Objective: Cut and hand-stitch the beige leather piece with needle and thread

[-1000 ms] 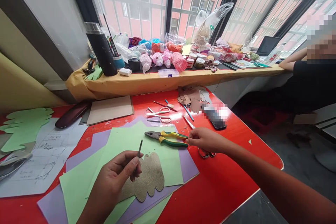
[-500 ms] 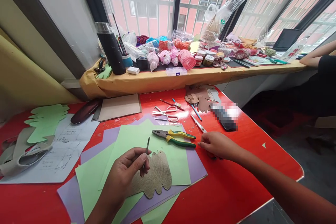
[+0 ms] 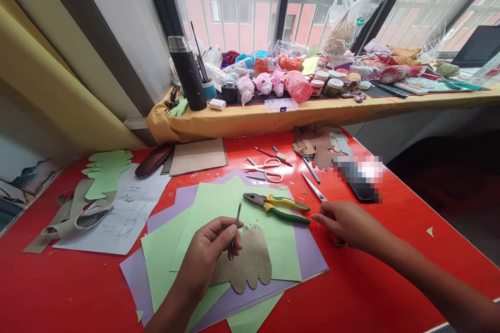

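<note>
My left hand (image 3: 214,250) is closed around a thin dark metal rod (image 3: 238,214), held upright above a grey-brown textured leather piece (image 3: 250,265) with a scalloped edge. My right hand (image 3: 347,223) is closed, fingertips pinched, over the handles of long metal scissors (image 3: 313,186); whatever it pinches is too small to make out. Between the hands, pliers (image 3: 275,207) with yellow and green grips lie on stacked green paper (image 3: 219,203) and purple paper (image 3: 312,255). The leather piece rests on these sheets, partly hidden by my left hand.
Pink-handled scissors (image 3: 265,168), brown leather scraps (image 3: 322,148) and a phone (image 3: 361,184) lie farther back on the red table (image 3: 375,281). Left are a drawn paper sheet (image 3: 128,213) and a glasses case (image 3: 154,161). A flask (image 3: 188,75) and craft supplies crowd the sill.
The whole view has swung to the left, so everything appears farther right. Both hands keep nearly the same pose over the table, the rod still in my left hand.
</note>
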`<state>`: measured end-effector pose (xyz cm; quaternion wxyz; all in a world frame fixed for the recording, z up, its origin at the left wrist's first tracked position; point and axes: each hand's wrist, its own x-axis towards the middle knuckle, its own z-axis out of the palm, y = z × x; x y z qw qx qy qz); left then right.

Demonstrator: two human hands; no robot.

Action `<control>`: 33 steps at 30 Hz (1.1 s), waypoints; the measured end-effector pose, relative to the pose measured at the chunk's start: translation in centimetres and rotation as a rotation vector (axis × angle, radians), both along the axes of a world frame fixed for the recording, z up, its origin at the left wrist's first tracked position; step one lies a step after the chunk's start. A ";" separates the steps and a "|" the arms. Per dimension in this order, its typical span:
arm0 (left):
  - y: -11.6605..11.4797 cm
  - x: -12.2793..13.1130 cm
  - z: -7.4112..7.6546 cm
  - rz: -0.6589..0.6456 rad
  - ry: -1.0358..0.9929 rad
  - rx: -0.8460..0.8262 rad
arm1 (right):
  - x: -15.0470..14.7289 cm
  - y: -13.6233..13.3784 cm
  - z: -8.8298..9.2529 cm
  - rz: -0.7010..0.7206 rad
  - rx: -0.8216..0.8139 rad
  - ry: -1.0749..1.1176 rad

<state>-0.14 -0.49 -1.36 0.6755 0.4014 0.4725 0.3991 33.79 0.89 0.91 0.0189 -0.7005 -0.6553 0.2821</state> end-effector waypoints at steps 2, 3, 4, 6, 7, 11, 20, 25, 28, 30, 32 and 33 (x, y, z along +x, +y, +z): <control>0.2 0.0 -0.1 -0.001 0.013 0.010 | -0.7 -0.3 0.1 -0.020 0.066 0.063; 0.3 -0.1 -0.1 0.002 0.028 0.022 | -1.1 -0.5 0.1 -0.026 0.091 0.117; 0.4 -0.3 -0.2 0.009 0.056 0.039 | -1.7 -0.7 0.1 -0.027 0.109 0.179; 0.7 -0.7 -0.5 0.040 0.165 0.088 | -2.9 -1.1 -0.3 -0.013 0.135 0.284; 0.9 -1.0 -0.7 0.063 0.240 0.114 | -3.5 -1.1 -0.6 -0.003 0.145 0.324; 1.8 -2.2 -1.6 0.143 0.465 0.179 | -5.9 -0.9 -2.2 0.010 0.210 0.494; 3.0 -3.5 -3.1 0.248 0.650 0.211 | -8.6 -2.3 -4.7 0.099 0.176 0.734; 3.3 -3.9 -2.8 0.139 0.786 0.180 | -8.0 -2.8 -5.6 0.129 0.113 0.790; 4.8 -3.2 -1.1 -0.031 0.947 0.217 | -7.6 -2.9 -5.6 0.149 0.093 0.815; 6.5 -1.8 0.2 -0.111 1.060 0.345 | -7.5 -3.1 -5.5 0.154 0.092 0.826; 8.5 0.2 1.0 -0.183 1.157 0.502 | -7.5 -3.2 -5.2 0.157 0.103 0.834; 9.5 1.3 1.1 -0.225 1.218 0.589 | -7.5 -3.3 -5.1 0.159 0.114 0.838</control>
